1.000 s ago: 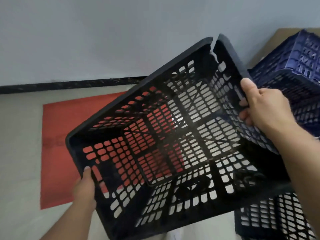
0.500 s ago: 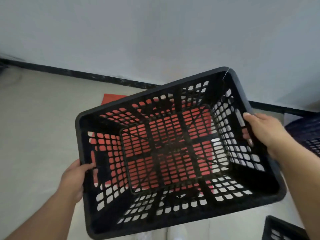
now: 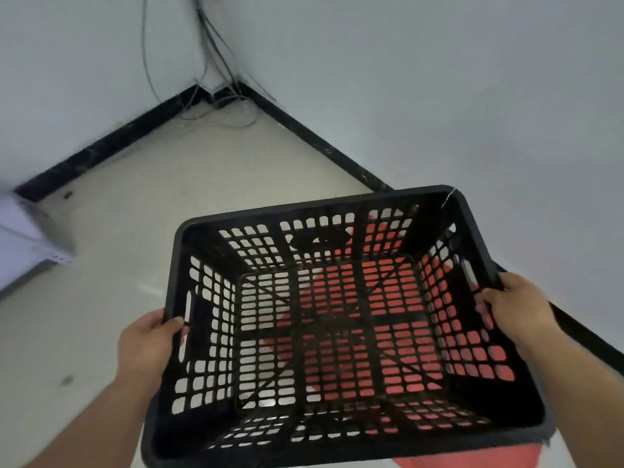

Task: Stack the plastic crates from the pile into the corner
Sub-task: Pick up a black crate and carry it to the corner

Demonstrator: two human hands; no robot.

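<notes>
A black perforated plastic crate (image 3: pixel 337 211) hangs in the air in front of me, open side up and roughly level. A crack shows in its far right rim corner. My left hand (image 3: pixel 148 342) grips its left wall at the handle slot. My right hand (image 3: pixel 513 309) grips the right wall at the rim. The room's corner (image 3: pixel 219 96) lies ahead, up and left of the crate, with bare floor before it.
Thin loose cables (image 3: pixel 209 62) hang down the walls and trail on the floor in the corner. A black skirting board (image 3: pixel 101 143) runs along both walls. A red mat (image 3: pixel 466 457) lies beneath the crate. A white metal object (image 3: pixel 30 241) stands at the left edge.
The crate has been levelled and carried left, away from the blue and black crates, which have left the view. The room corner with its cables has come into sight ahead.
</notes>
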